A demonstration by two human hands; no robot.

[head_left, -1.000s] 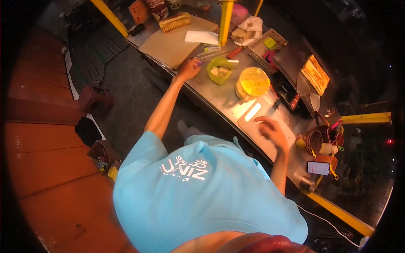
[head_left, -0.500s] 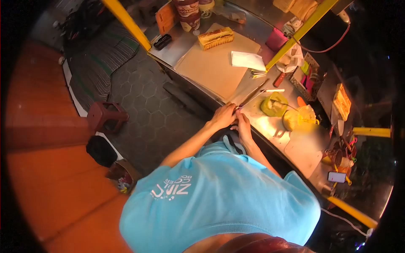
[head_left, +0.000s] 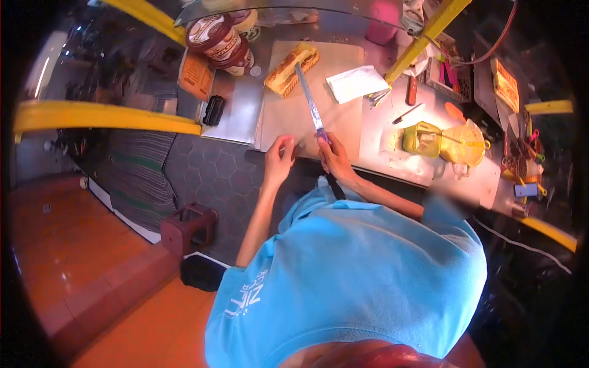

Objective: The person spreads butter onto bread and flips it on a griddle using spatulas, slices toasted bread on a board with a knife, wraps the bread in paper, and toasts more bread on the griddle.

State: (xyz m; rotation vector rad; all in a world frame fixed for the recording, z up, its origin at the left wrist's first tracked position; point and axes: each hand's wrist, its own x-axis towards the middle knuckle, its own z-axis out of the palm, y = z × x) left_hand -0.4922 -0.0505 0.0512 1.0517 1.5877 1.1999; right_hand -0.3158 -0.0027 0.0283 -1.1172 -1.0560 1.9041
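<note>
My right hand (head_left: pixel 334 156) is wrapped round the purple handle of a long knife (head_left: pixel 311 104). The blade points away from me, and its tip overlaps the near side of a toasted bread loaf (head_left: pixel 288 73); whether it touches the bread I cannot tell. The loaf lies on a large tan board or sheet (head_left: pixel 340 58). My left hand (head_left: pixel 280 158) holds nothing. It hovers at the near edge of that sheet, its fingers bent but apart.
Brown tubs (head_left: pixel 215 38) stand at the counter's back left, near a black object (head_left: pixel 213 110). White papers (head_left: pixel 356 84) lie right of the loaf. Farther right are a red-handled tool (head_left: pixel 411 91), yellow containers (head_left: pixel 422 140) and a phone (head_left: pixel 526 189). Yellow posts (head_left: pixel 429 37) frame the counter.
My hands were together at the knife's handle and have come apart. The left is now free, while the right has brought the knife round toward the loaf. The view has shifted.
</note>
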